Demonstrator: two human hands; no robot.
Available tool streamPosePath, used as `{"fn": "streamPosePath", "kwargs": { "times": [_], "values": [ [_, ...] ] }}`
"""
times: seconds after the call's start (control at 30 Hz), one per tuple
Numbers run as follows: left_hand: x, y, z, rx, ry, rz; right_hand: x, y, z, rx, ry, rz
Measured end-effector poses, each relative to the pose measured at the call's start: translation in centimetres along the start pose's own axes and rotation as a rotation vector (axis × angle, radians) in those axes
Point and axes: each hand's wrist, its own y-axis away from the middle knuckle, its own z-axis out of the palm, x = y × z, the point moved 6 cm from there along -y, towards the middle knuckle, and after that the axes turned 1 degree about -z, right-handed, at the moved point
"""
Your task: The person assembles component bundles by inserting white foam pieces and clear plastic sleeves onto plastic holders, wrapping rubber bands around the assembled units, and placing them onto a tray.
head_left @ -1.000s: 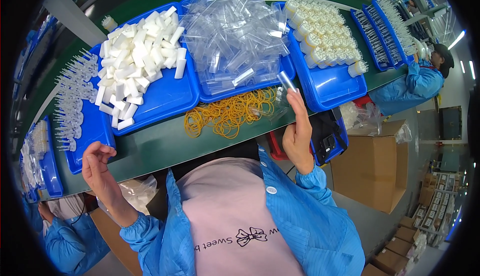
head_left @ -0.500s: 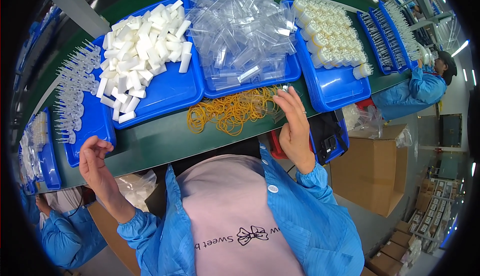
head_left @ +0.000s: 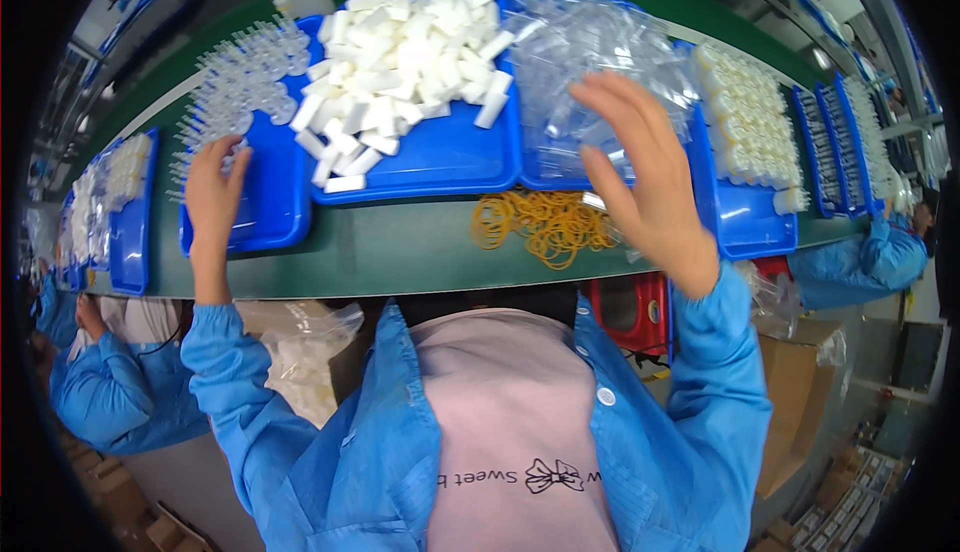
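Observation:
My left hand (head_left: 213, 197) reaches over the left blue tray, fingertips at the near edge of a cluster of clear plastic parts with thin stems (head_left: 245, 77). Its thumb and fingers are slightly apart, with no part visibly held. My right hand (head_left: 655, 177) is over the clear plastic sleeves (head_left: 600, 62) heaped in a blue tray (head_left: 560, 174). Those fingers are stretched and spread, with nothing in them, and they hide some sleeves. Between the hands, white foam-like blocks (head_left: 400, 62) are piled in another blue tray (head_left: 440, 157).
Yellow rubber bands (head_left: 545, 227) lie on the green table (head_left: 370, 267) near its front edge. At right, a blue tray (head_left: 755, 227) holds rows of white round parts (head_left: 745, 117). A red stool (head_left: 635, 312) and a cardboard box (head_left: 800, 392) stand below. Co-workers sit at both sides.
My left hand has moved forward to the clear stemmed parts. My right hand has moved from beside the rubber bands to above the clear sleeves. The view has shifted left.

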Motion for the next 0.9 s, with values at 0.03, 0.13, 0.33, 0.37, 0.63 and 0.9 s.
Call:
{"fn": "streamPosePath", "kwargs": {
  "times": [0.03,0.13,0.33,0.37,0.63,0.9],
  "values": [
    [-0.5,0.1,-0.1,-0.007,-0.073,0.004,0.7,-1.8,1.2,0.004,-0.030,-0.018],
    [-1.7,-1.0,1.7,-0.023,-0.142,0.051,2.6,-5.6,6.3,-0.138,0.158,-0.150],
    [-1.0,0.0,0.8,0.028,-0.464,0.145,4.5,-6.5,14.1,-0.483,0.577,-0.097],
    [-1.4,0.2,0.8,0.033,-0.466,0.144,4.3,-6.1,14.6,-0.478,0.578,-0.099],
    [-2.2,1.6,-0.6,0.201,-0.459,0.262,0.4,-2.7,15.5,-0.602,0.320,-0.183],
    [-1.8,0.3,0.0,0.146,-0.515,0.192,-0.5,-2.6,14.4,-0.598,0.297,-0.180]
  ]
}}
